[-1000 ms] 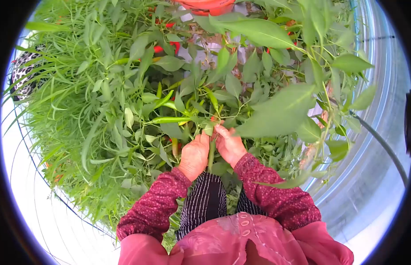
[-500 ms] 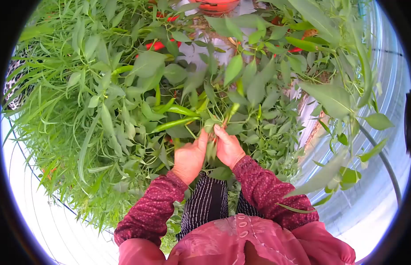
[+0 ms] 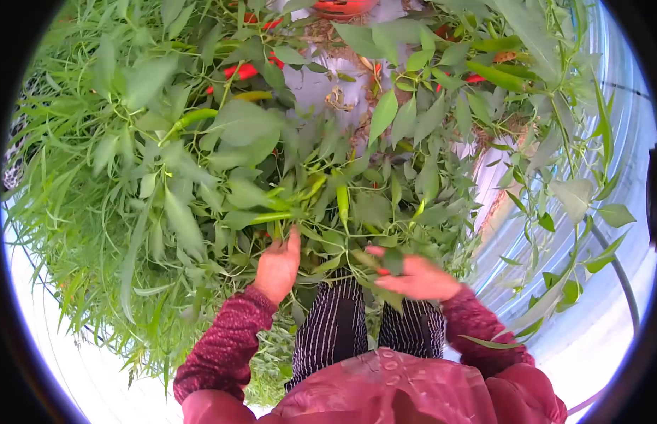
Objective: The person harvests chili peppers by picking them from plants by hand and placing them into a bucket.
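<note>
My left hand [image 3: 277,270] is just below a slim green chili pepper [image 3: 270,218] on the plant. Its thumb points up, apart from the half-curled fingers, and I see nothing held in it. My right hand [image 3: 422,278], blurred by motion, is over the lower leaves in front of my right leg. Between its thumb and fingers is a small leafy sprig [image 3: 367,261], partly smeared. Another green chili [image 3: 342,203] hangs upright between the two hands, higher up among the leaves of the pepper plant [image 3: 247,131].
Ripe red chilies [image 3: 241,71] show deeper in the foliage. A red container [image 3: 345,7] stands at the top edge. Long grassy weeds [image 3: 81,184] crowd the left. Clear plastic sheeting [image 3: 611,162] and a dark hose [image 3: 623,283] run along the right.
My hands were together, pinching a stem in the middle of the plant. They have parted: the right moved right and down with a leafy sprig, the left slightly left and down.
</note>
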Demonstrator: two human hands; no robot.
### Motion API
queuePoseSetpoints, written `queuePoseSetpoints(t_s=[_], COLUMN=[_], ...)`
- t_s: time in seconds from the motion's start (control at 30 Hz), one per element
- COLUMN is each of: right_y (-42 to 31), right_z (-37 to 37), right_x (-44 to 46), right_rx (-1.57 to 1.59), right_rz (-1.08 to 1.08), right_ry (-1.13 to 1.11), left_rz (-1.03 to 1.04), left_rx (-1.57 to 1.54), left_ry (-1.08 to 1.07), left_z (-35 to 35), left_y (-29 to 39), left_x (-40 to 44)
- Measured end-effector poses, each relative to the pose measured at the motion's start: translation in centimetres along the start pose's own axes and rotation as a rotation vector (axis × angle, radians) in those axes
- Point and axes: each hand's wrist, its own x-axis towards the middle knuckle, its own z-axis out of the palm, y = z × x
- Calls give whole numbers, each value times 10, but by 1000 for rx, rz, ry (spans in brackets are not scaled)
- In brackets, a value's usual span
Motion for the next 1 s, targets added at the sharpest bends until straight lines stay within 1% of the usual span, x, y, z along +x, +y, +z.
queuePoseSetpoints(t_s=[0.03, 0.07, 0.1, 0.13, 0.17, 0.2, 0.23, 0.27, 0.3, 0.33, 0.37, 0.4, 0.47, 0.5, 0.53, 0.57, 0.6, 0.67, 0.73, 0.77, 0.8, 0.83, 0.9, 0.93, 0.97, 1.0], right_y=[-2, -11, -25, -42, -53, -58, -66, -66, -59, -60, -58, -47, -18, -20, -21, -23, -19, -12, -15, -13, -12, -16, -18, -18, -25, -21], right_z=[-26, -53, -76, -92, -105, -112, -110, -92, -73, -51, -23, 5, 55, 60, 66, 71, 78, 90, 99, 107, 110, 108, 106, 107, 99, 95], right_x=[-10, -20, -24, -20, -10, 14, 44, 84, 123, 157, 191, 218, 246, 242, 236, 230, 223, 205, 190, 187, 186, 185, 187, 187, 181, 181], right_rx=[-297, -434, -574, -496, -418, -269, -112, 253, 138, -54, -368, -503, -497, -487, -516, -549, -544, -478, -462, -560, -662, -692, -712, -725, -703, -704], right_rz=[5, 123, 243, 281, 310, 123, -62, -214, -243, -174, -210, -246, -265, -255, -240, -231, -224, -371, -343, -359, -381, -342, -348, -352, -323, -325], right_ry=[-57, -57, -58, 176, 413, 555, 688, 601, 461, 343, 291, 230, 358, 364, 308, 251, 248, 390, 347, 382, 418, 335, 367, 393, 318, 326], left_rz=[-21, -45, -109, -104, -1, 98, 86, 86, 114, 145, 158, 159, 119, 196, 204, 180, 154, 398, 81, -129, -5, 40, 110, 112, 41, -29], left_rx=[6, 10, -83, -87, -13, 64, -9, -6, 2, 6, 16, 21, -36, 36, 30, -88, -207, -666, -841, -590, -457, -407, 53, 55, 194, 338], left_ry=[-3, -8, -59, -64, 7, 77, 7, 4, -24, -54, -71, -77, -251, -279, -295, -506, -713, -374, -193, -118, -32, -68, -151, -162, -408, -645], left_z=[3, 6, 7, 12, 19, 24, 23, 19, 14, 10, 8, 4, -7, -21, -39, -70, -95, -122, -142, -141, -112, -88, -37, -15, 0, 0], left_y=[0, 0, 2, 5, 6, 6, 13, 19, 25, 31, 33, 31, 24, 22, 22, 24, 22, 1, -14, -21, -44, -60, -83, -96, -112, -122], left_x=[-8, -15, -18, -22, -25, -25, -23, -21, -19, -17, -14, -14, -13, -12, -15, -7, 4, 28, 76, 109, 144, 171, 205, 206, 205, 209])
